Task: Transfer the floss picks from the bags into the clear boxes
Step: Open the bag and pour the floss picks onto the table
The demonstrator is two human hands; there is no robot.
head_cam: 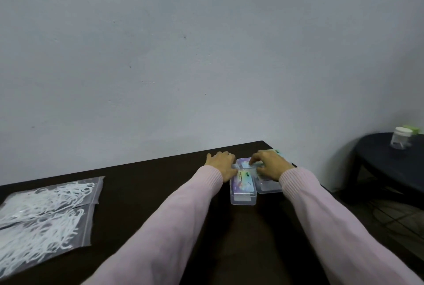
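Gripping the labelled clear box (243, 187), left hand (221, 164) and right hand (270, 165) curl round its lid.

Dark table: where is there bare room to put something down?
The widest bare stretch of the dark table lies between the bags of floss picks and the clear boxes. It is crowded at the boxes, where left hand and right hand work.

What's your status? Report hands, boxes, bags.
Both hands, left hand and right hand, on near clear box. Bags full, far left. Nothing blocking.
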